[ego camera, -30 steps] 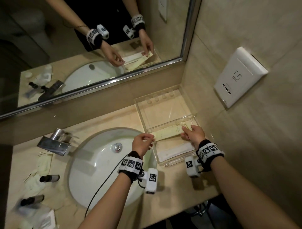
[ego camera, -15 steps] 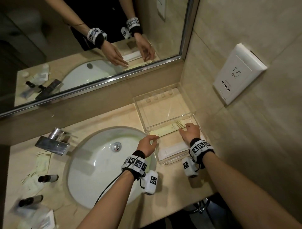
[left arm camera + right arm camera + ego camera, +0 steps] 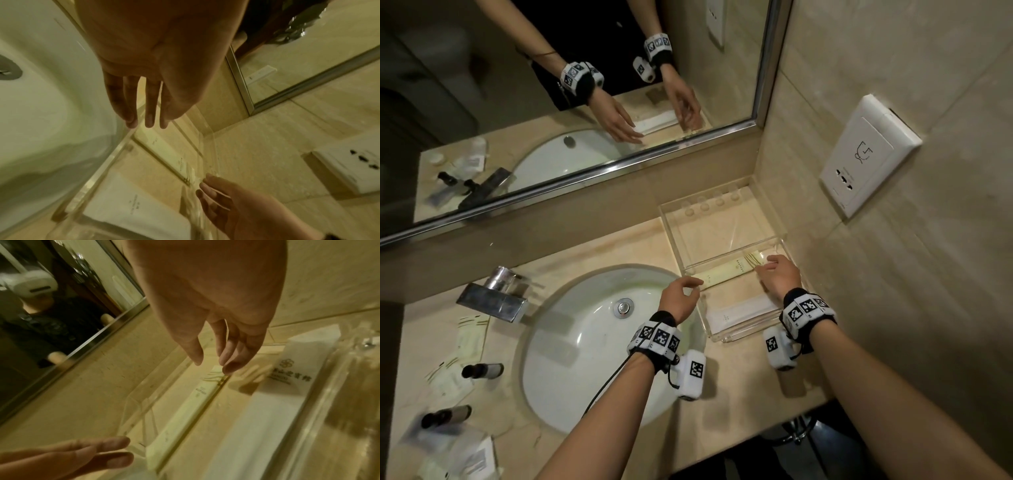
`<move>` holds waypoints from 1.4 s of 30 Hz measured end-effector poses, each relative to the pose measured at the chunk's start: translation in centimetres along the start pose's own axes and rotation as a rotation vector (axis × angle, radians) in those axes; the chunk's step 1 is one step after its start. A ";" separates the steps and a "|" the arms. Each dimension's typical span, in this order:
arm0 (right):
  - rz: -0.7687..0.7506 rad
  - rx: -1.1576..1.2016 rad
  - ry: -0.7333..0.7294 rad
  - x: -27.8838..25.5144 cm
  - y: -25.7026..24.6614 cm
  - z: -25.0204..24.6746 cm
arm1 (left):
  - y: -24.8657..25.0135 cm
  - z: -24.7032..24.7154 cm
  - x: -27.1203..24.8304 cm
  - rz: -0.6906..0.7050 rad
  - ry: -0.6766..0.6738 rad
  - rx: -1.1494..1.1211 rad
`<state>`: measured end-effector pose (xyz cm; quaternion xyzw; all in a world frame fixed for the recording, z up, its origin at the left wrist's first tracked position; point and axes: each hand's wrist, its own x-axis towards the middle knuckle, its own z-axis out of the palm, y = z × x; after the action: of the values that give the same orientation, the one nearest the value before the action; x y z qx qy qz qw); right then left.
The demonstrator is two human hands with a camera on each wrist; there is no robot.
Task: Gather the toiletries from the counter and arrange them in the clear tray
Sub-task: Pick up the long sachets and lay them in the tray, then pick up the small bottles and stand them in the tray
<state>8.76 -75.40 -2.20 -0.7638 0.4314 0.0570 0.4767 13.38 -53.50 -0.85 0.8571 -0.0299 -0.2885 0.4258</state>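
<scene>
Both hands hover at the middle right of the head view, neither holding anything. The left hand (image 3: pixel 681 297) sits just outside the tray's left wall with its fingers (image 3: pixel 149 104) straight and slightly parted; the right hand (image 3: pixel 779 277) is over the tray's right end, fingers (image 3: pixel 227 352) loosely extended, their tips just above or barely on the end of the long pale-yellow flat packet (image 3: pixel 726 271) — contact is too fine to call.

That packet lies flat inside the clear acrylic rectangular tray (image 3: pixel 753 337), against the divider wall that splits it. Nearer the bottom of the frame, in the same compartment, lies a long white paper-wrapped packet with a printed logo (image 3: pixel 739 313), parallel to the yellow one and apart from it. The compartment behind the divider, toward the mirror (image 3: pixel 571 102), holds nothing that shows.

Two items look placed, so the job seems under way but far from done. Well apart, at the lower left of the frame beyond the white oval sink basin (image 3: pixel 599 346), more toiletries wait on the beige stone counter (image 3: pixel 743 377) — two small dark-capped bottles (image 3: pixel 482 371) (image 3: pixel 446 415), several pale sachets (image 3: pixel 465 337) and clear-wrapped packs (image 3: pixel 472 457) beside the chrome tap (image 3: pixel 493 298).
</scene>
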 end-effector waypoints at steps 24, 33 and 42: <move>-0.533 0.122 -0.709 -18.8 -12.1 16.9 | -9.7 -14.9 -20.1 -0.239 0.700 -0.503; -0.569 -0.034 -0.834 -25.7 -11.8 24.6 | -18.3 -19.1 -25.4 -0.354 0.785 -0.574; -0.557 -0.126 -0.742 -30.2 -12.2 33.5 | -28.0 -25.1 -25.9 -0.437 0.767 -0.633</move>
<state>9.54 -29.05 3.05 -0.8059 0.0060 0.2224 0.5487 -0.54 -10.12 2.25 0.7171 0.3948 -0.0316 0.5736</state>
